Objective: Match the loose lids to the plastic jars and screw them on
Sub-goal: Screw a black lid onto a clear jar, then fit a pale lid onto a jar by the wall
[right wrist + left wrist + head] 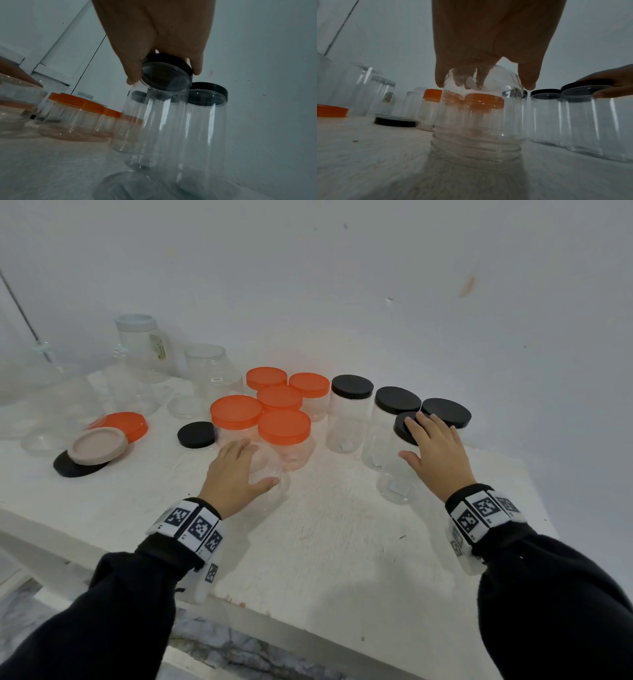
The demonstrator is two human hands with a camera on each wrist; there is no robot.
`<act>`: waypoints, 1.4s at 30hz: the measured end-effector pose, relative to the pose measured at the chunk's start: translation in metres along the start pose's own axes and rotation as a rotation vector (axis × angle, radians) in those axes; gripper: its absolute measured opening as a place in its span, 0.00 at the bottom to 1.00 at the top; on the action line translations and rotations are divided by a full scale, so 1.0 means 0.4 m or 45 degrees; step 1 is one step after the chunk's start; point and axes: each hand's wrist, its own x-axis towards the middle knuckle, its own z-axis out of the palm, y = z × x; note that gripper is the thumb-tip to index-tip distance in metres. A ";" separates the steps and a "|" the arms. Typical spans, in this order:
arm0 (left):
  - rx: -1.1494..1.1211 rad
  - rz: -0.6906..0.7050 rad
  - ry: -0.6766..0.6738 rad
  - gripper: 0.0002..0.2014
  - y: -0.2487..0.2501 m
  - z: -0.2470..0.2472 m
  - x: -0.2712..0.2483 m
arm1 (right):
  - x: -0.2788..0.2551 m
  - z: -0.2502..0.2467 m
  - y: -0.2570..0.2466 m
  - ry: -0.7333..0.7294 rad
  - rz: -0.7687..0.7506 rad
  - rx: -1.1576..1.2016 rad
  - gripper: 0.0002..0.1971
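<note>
White bench [342, 542] takes up most of the view, jars lined up along the wall side. The orange-lidded jars [284, 426] sit clustered mid-bench, black-lidded ones [351, 409] just to their right. Left hand [233, 474] is cupped over an upside-down clear jar [476, 121], fingers curled round its base, threaded mouth down on the bench. Right hand [436, 453] grips the black lid [168, 73] of the nearest tall jar [154, 121], which tilts. A loose black lid [196, 434] lies left of the orange bunch, near the upside-down jar.
</note>
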 end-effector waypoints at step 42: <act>0.116 -0.067 -0.119 0.20 -0.555 -0.264 0.087 | 0.156 0.028 -0.743 -0.294 -0.383 0.510 0.20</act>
